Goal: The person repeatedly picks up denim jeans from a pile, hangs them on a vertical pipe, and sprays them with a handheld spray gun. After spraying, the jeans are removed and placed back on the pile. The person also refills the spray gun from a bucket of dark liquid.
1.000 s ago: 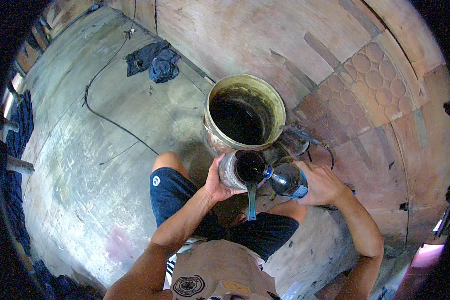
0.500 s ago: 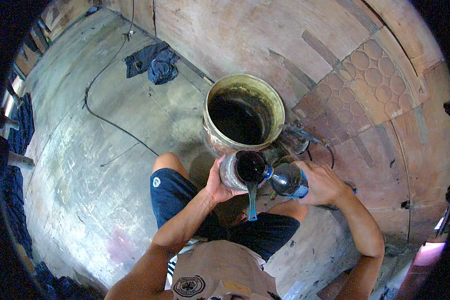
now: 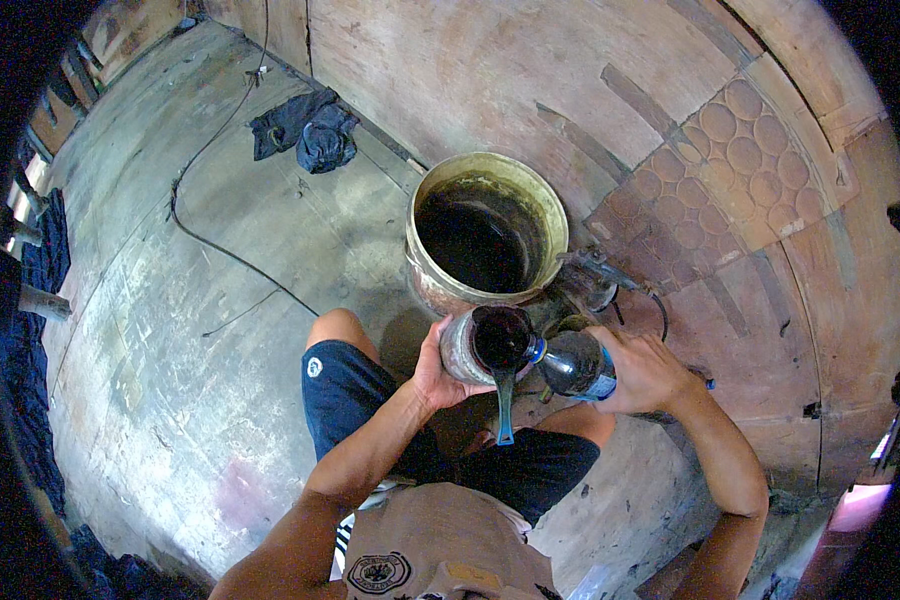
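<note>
My left hand [image 3: 436,372] is wrapped round a stained, pale can [image 3: 460,350] with dark liquid inside. A blue-handled tool [image 3: 505,412] rests in the can, its handle hanging over the near rim; its other end is hidden in the dark contents. In my right hand [image 3: 642,368] a clear plastic bottle [image 3: 573,364] with dark contents and a blue label lies tilted. The bottle's neck, with a blue ring, meets the can's right rim. Whether liquid is flowing out cannot be made out. Just beyond the can stands a large, crusted bucket [image 3: 438,284], dark inside.
A spray gun or similar metal tool [image 3: 598,272] with a dark hose sits right of the bucket. Dark cloth [image 3: 315,130] lies on the floor at the far left. A black cable [image 3: 222,245] crosses the floor. Stained boards [image 3: 670,150] rise at the right.
Both hands keep the can and the tilted bottle in nearly the same place. The whole view has shifted very slightly.
</note>
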`<act>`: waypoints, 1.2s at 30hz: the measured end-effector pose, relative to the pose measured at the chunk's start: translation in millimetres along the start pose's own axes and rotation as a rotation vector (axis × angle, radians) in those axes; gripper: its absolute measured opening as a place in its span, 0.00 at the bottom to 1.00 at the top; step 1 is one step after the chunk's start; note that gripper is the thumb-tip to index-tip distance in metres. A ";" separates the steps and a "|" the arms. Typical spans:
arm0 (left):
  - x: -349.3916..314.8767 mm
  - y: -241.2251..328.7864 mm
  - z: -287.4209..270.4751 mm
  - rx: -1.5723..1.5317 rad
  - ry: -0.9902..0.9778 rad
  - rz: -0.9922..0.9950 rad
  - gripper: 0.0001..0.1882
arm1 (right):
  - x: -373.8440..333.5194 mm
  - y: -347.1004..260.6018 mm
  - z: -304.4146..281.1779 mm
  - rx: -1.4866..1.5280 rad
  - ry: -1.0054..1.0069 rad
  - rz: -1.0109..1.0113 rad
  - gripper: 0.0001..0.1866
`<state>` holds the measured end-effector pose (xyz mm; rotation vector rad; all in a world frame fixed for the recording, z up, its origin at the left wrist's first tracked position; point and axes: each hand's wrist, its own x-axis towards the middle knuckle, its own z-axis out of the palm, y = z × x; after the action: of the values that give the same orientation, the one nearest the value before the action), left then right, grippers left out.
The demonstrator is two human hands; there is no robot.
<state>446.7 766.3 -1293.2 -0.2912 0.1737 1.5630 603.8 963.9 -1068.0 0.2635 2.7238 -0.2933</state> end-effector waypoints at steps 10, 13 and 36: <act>3.2 -0.2 -1.9 -0.031 -0.022 -0.007 0.34 | 0.2 5.7 0.9 0.006 -0.084 0.032 0.50; 4.5 -0.1 -2.8 -0.010 0.010 -0.010 0.34 | -0.4 5.2 1.0 -0.018 -0.015 -0.005 0.46; 8.2 -1.2 -1.0 -0.005 -0.028 -0.029 0.37 | -3.3 4.4 -1.7 -0.042 -0.079 0.055 0.49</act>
<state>448.0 773.8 -1296.4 -0.2752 0.1432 1.5379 607.1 968.1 -1065.8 0.3080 2.6365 -0.2258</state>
